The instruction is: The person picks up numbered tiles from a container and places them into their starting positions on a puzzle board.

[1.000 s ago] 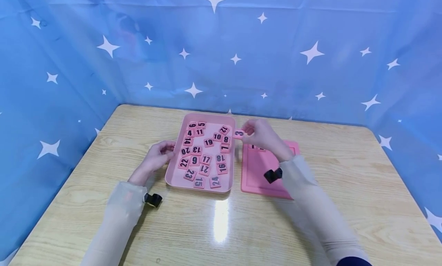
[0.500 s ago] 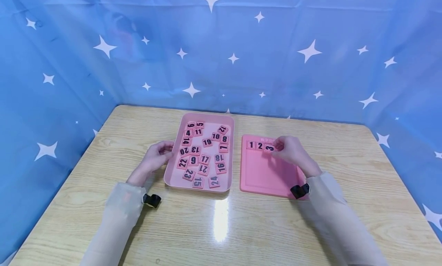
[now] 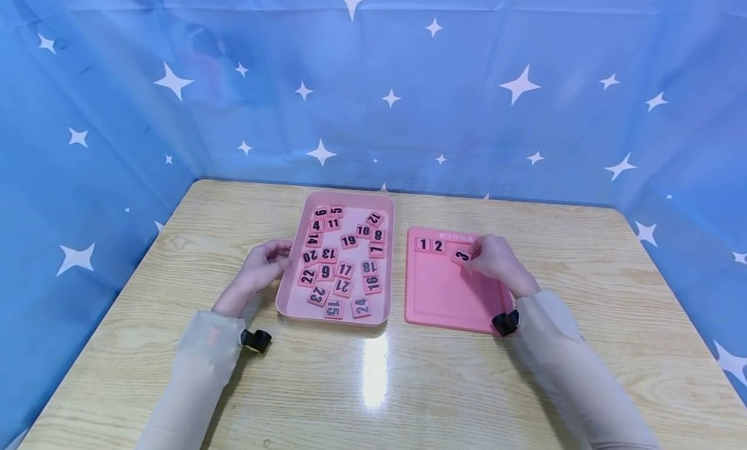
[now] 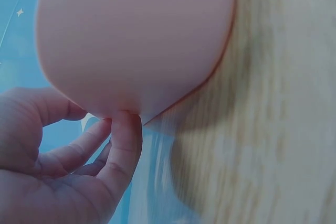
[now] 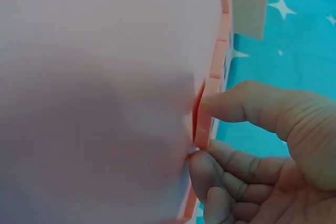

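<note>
A pink tray in the table's middle holds several loose pink number tiles. My left hand rests its curled fingers against the tray's left rim. To the right lies a flat pink board with tiles 1 and 2 set in its top row. My right hand pinches the tile 3 between thumb and fingers, tilted, beside tile 2. In the right wrist view the tile is held on edge against the board.
The wooden table is bounded by a blue star-patterned curtain at the back and both sides. Bare tabletop lies in front of the tray and board. Black wrist bands sit on both sleeves.
My right hand carried tile 3 from over the tray's right rim to the board, beside tile 2, where it now sits tilted. The left hand has stayed at the tray's rim.
</note>
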Available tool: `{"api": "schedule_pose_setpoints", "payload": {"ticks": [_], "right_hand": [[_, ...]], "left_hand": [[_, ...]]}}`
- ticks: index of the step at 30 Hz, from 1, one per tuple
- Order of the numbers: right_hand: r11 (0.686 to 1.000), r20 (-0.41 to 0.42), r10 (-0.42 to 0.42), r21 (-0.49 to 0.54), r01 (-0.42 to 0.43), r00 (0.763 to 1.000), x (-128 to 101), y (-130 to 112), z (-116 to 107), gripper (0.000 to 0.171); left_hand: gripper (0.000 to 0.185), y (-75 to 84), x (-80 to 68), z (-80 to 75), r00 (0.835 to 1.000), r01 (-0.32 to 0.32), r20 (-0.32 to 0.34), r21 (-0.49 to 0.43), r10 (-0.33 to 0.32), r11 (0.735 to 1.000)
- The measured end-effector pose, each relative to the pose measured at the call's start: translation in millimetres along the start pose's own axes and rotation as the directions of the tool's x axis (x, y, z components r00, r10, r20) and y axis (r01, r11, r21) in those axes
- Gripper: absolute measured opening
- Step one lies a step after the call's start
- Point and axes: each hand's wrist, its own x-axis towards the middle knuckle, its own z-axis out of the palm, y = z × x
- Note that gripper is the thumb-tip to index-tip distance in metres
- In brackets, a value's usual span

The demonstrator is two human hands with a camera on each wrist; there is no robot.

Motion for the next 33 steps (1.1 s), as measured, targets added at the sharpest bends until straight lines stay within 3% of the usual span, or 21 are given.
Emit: {"api": "schedule_pose_setpoints", "payload": {"ticks": [4,10,20,27,33], "right_hand": [[0.999,0.026,0.030,-0.012,-0.030,0.999,3.8,-3.1,-0.1,0.016],[0.999,0.025,0.021,-0.029,-0.020,0.999,9.1,-4.0,2.0,0.042],[0.996,-0.031,-0.025,-0.081,0.023,0.999,16.9,-3.2,5.4,0.021],[0.996,-0.018,-0.022,-0.089,0.020,1.000,20.1,-4.4,6.7,0.017],[0.994,-0.015,-0.075,-0.074,0.074,0.997,18.3,-15.5,-6.9,0.018]], "left_hand": [[0.039,0.0,0.0,-0.1,1.000,0.005,0.000,0.003,-0.005,1.000],[0.039,0.0,0.0,-0.4,1.000,0.001,0.000,0.000,-0.001,1.000],[0.039,1.0,-0.5,0.2,1.000,0.024,0.000,-0.013,-0.024,1.000],[0.039,0.8,-0.6,-0.4,1.000,0.027,-0.001,-0.015,-0.027,1.000],[0.039,0.5,0.5,-1.1,1.000,0.022,-0.001,-0.014,-0.022,1.000]]}}
